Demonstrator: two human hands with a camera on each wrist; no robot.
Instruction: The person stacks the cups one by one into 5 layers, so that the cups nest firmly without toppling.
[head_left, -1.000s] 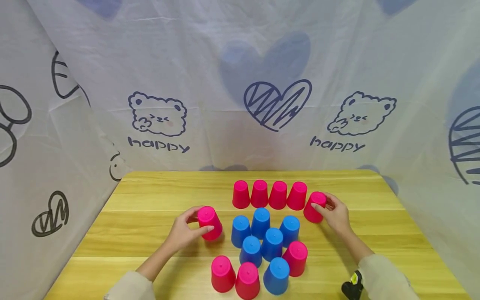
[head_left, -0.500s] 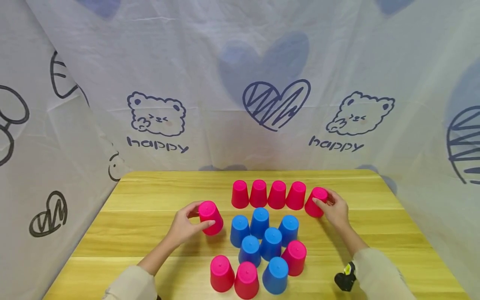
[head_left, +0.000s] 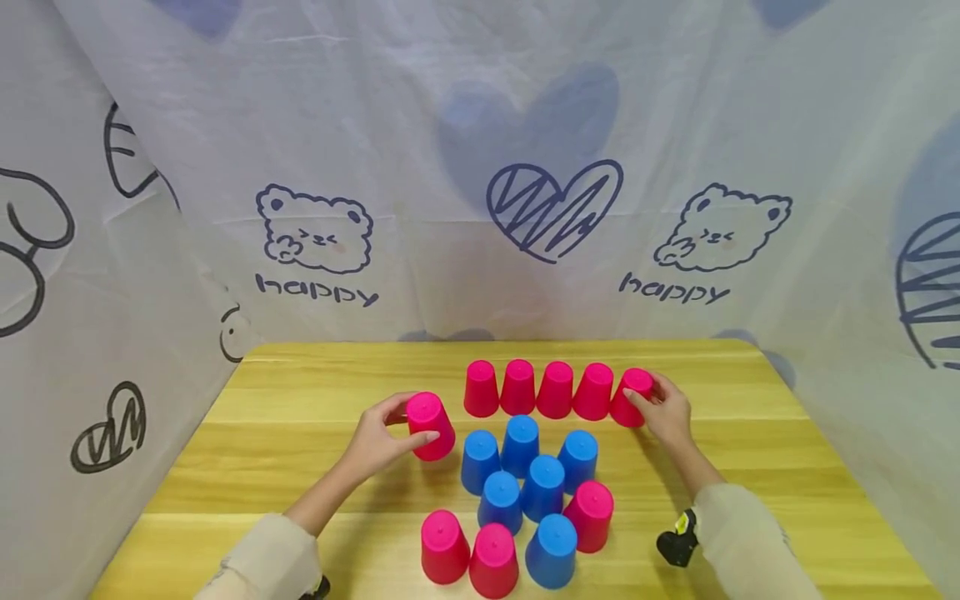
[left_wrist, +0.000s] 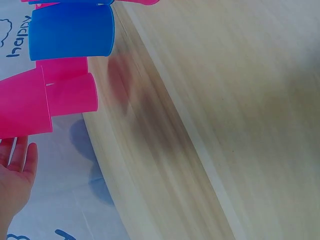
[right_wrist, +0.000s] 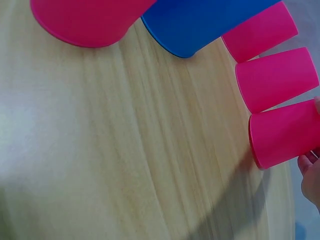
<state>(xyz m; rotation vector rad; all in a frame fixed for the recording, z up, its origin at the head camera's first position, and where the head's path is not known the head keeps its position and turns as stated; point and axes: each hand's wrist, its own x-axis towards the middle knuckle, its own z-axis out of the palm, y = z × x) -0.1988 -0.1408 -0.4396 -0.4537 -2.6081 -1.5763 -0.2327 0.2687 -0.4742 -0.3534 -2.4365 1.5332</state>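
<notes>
In the head view my left hand [head_left: 375, 442] grips an upside-down pink cup [head_left: 431, 429] between thumb and fingers, left of the blue cups. The left wrist view shows this cup [left_wrist: 22, 105] raised off the wood, with a shadow under it. My right hand [head_left: 669, 414] holds another upside-down pink cup [head_left: 630, 400] at the right end of the back row of pink cups [head_left: 556, 390]. In the right wrist view that cup [right_wrist: 285, 132] stands beside its neighbour, its rim at the table. The fingers behind both cups are partly hidden.
Several upside-down blue cups [head_left: 501, 502] stand clustered mid-table. Nearer the front are pink cups [head_left: 445, 547], a blue cup [head_left: 551, 552] and another pink cup [head_left: 589, 517] at right. A printed cloth [head_left: 450, 292] hangs behind the wooden table [head_left: 300, 375].
My left hand has carried its pink cup up and slightly right, away from me. The right hand has moved its cup back, into line with the back row.
</notes>
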